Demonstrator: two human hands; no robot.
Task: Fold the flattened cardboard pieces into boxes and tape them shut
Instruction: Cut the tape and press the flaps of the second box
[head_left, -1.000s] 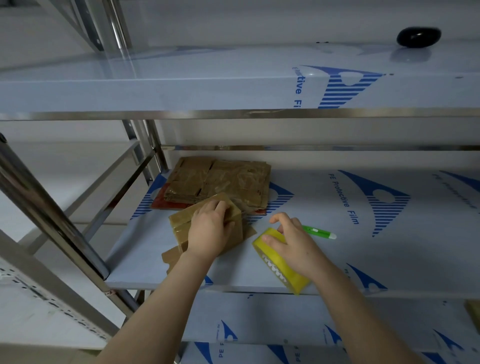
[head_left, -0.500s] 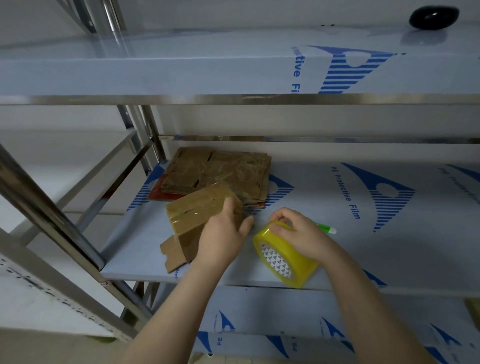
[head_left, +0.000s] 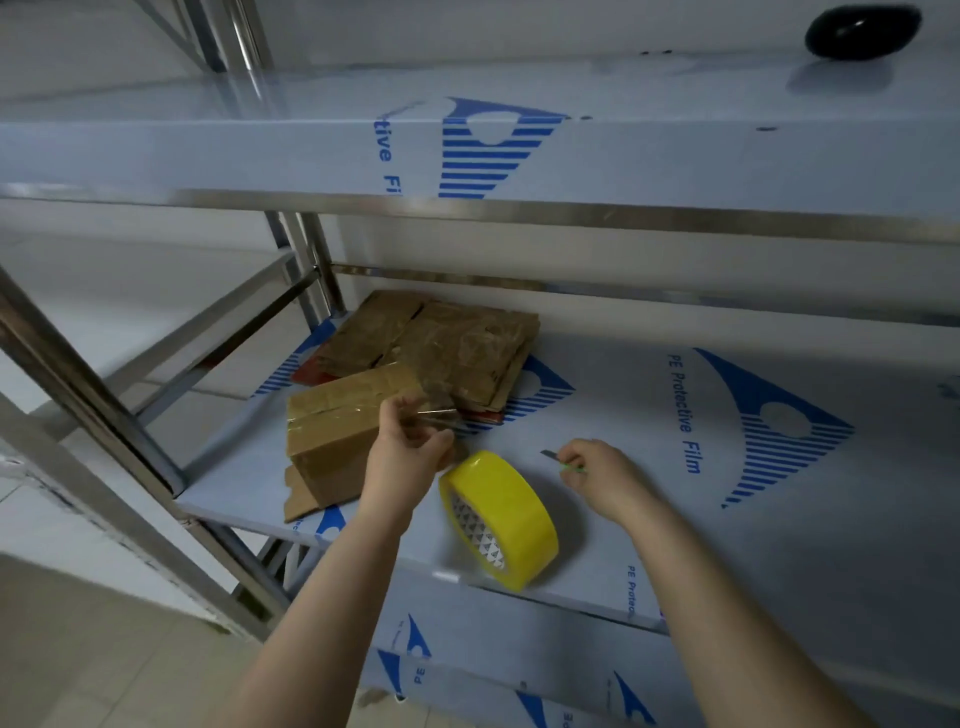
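One folded box (head_left: 337, 431), left hand (head_left: 410, 449) pinching tape strip (head_left: 441, 413), right hand (head_left: 605, 474) gripping green cutter (head_left: 551, 456)

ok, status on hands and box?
Left hand pinches tape strand beside box. Right hand grips cutter, blade not at strand. Tape roll on edge between hands; nothing blocking.

One folded box (head_left: 337, 431), one pile of flat cardboard (head_left: 447, 348) too overlapped to count, one red sheet (head_left: 304, 375), one tape roll (head_left: 506, 514), one tape strip (head_left: 436, 415), one green knife (head_left: 558, 460), two hands, left hand (head_left: 410, 447), right hand (head_left: 605, 475), one black object (head_left: 862, 31), three shelves (head_left: 779, 545).
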